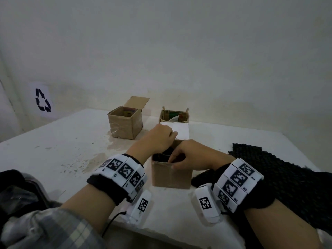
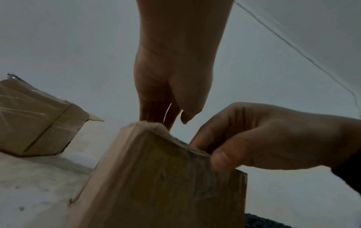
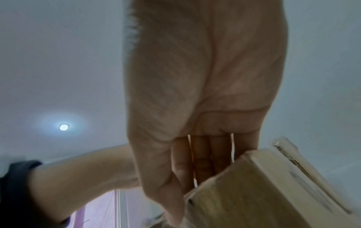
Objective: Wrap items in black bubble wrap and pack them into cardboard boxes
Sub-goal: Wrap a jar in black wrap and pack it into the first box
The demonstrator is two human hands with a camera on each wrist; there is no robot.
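Note:
A small open cardboard box (image 1: 171, 176) stands on the white table (image 1: 71, 150) right in front of me. Something black (image 1: 164, 155) sits inside it, mostly hidden. My left hand (image 1: 159, 141) hangs over the box's far left side, its fingers (image 2: 154, 108) running straight down behind the rim, their tips hidden. My right hand (image 1: 175, 161) pinches the near wall of the box (image 2: 166, 185) at the rim, thumb (image 2: 222, 162) outside and fingers (image 3: 201, 155) inside. A sheet of black bubble wrap (image 1: 280, 168) lies flat to the right.
Two more cardboard boxes stand at the back: an open one (image 1: 124, 124) with its flap up and a lower one (image 1: 174, 115) behind a white sheet (image 1: 180, 131). A dark bag (image 1: 16, 191) lies at the near left. A wall runs behind the table.

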